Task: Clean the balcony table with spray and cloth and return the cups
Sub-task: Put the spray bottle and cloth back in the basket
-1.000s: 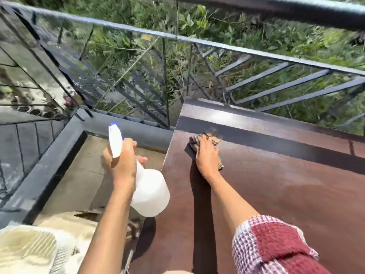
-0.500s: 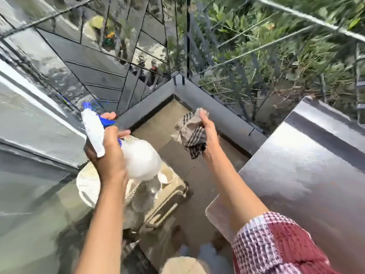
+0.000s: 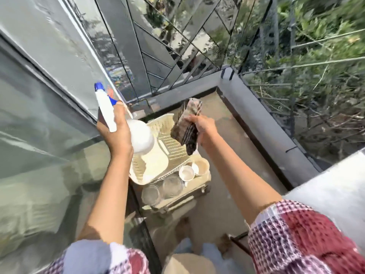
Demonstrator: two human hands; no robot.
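Above perforated cream basket (image 3: 173, 147), smooth white spray bottle (image 3: 141, 139), crumpled checked cloth (image 3: 186, 127)

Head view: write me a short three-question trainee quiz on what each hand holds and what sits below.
1. True or false: the left hand grips the spray bottle.
2. The cloth is: A) in the right hand; B) in the left hand; C) in neither hand.
3. Which vessels stand beside the cream basket?
Key: 1 true; 2 A; 3 white cups and clear glasses.
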